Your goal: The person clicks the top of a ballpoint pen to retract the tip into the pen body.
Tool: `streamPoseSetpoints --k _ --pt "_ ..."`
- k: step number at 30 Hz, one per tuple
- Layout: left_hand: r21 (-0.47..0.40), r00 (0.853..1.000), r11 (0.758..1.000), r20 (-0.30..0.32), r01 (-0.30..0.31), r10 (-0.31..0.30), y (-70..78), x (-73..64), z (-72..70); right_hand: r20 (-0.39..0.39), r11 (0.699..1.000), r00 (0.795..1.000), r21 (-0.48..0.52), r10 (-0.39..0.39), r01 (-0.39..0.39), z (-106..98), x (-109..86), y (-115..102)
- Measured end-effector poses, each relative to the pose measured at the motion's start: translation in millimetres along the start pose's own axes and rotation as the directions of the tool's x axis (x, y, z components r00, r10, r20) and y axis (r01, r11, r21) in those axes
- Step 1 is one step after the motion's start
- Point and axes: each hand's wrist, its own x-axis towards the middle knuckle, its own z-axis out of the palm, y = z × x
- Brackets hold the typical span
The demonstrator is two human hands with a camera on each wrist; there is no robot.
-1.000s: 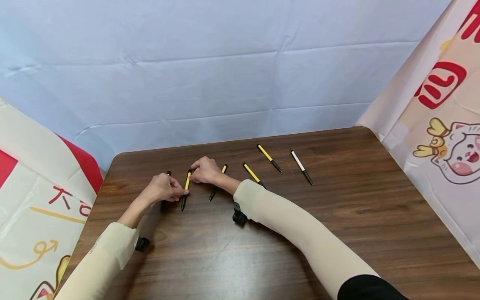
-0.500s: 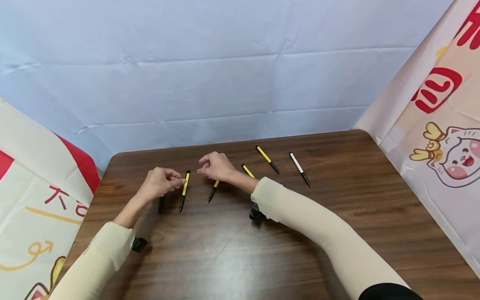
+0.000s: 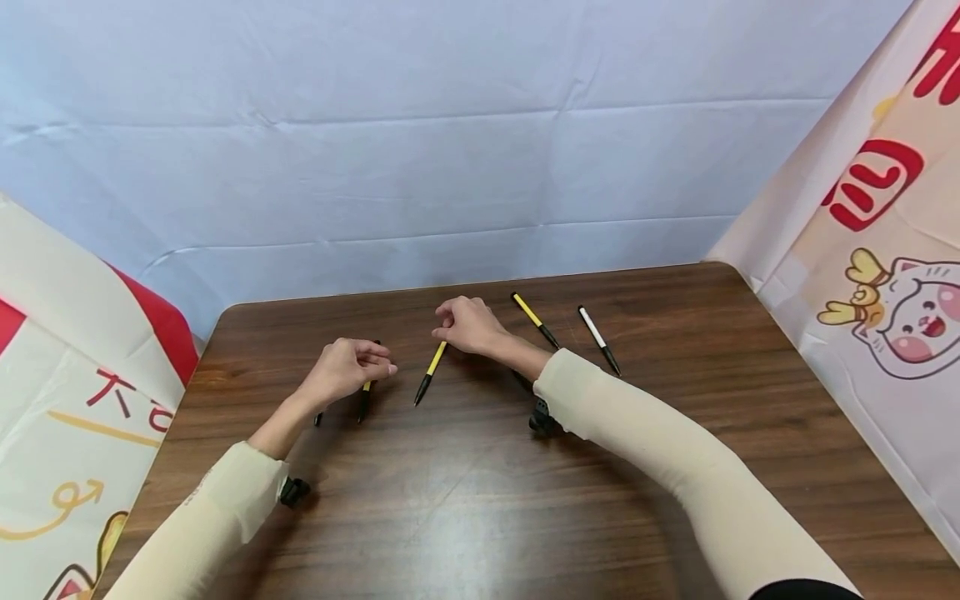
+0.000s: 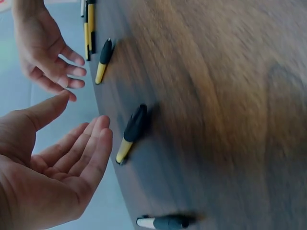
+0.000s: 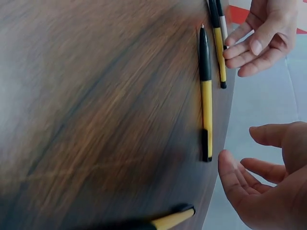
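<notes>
My left hand hovers with loosely bent fingers over a yellow-and-black pen, hiding part of it in the head view. Beside that pen lies a white-and-black pen, mostly covered by the hand from above. My right hand is at the far end of another yellow-and-black pen, thumb and fingers apart. In the right wrist view, the fingers of the right hand stand clear of this pen. Neither hand holds anything.
On the brown wooden table, a yellow pen and a white pen lie to the right. A further yellow pen is mostly under the right forearm. A pale cloth hangs behind the table.
Both hands have come off the second pen from the left, which stays lying on the table. The right hand has moved right to the middle pen; the left has opened and shifted slightly.
</notes>
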Motion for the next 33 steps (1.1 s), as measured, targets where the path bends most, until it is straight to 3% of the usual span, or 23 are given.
streamPoseSetpoints --k 6,14,33 --pt "-0.037 1.000 0.999 0.020 0.000 0.001 4.3 4.7 11.5 0.009 0.998 1.000 -0.059 0.024 -0.024 -3.6 -2.6 10.1" --pt "-0.053 0.998 0.999 0.056 0.004 -0.001 10.0 9.6 25.7 0.031 0.997 0.999 -0.065 0.040 -0.038 -1.5 -3.2 17.0" --pt "-0.197 0.998 0.979 0.056 0.044 -0.034 12.5 11.1 41.1 0.043 0.994 0.996 0.083 0.074 -0.078 11.3 1.6 34.9"
